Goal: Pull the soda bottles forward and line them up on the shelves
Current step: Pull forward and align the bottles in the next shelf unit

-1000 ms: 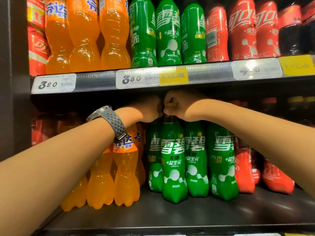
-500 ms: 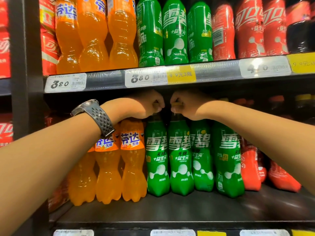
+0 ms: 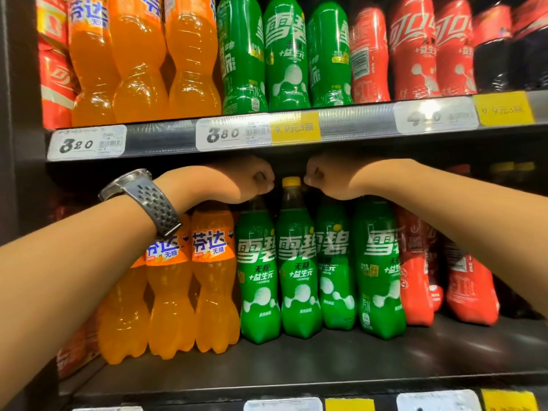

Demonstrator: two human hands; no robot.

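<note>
Tucked under the upper shelf (image 3: 166, 137), fingers curled shut: left hand (image 3: 246, 179) around the neck of the left green bottle (image 3: 258, 271), right hand (image 3: 332, 176) around that of the third bottle (image 3: 336, 262). Both upright, straight below the fists, near the front of the lower shelf (image 3: 326, 363); glossy, white-lettered, caps hidden.

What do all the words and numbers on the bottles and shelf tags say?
"320": left white price tag.
"380": middle white price tag.
"9.9元3瓶": yellow tag beside it.
"雪碧", "无糖", "+益生元": green bottles.
"芬达", "无糖": orange bottles.
"可口": red bottles, top shelf.
Right white tag, right yellow tag: too blurred to read.
</note>
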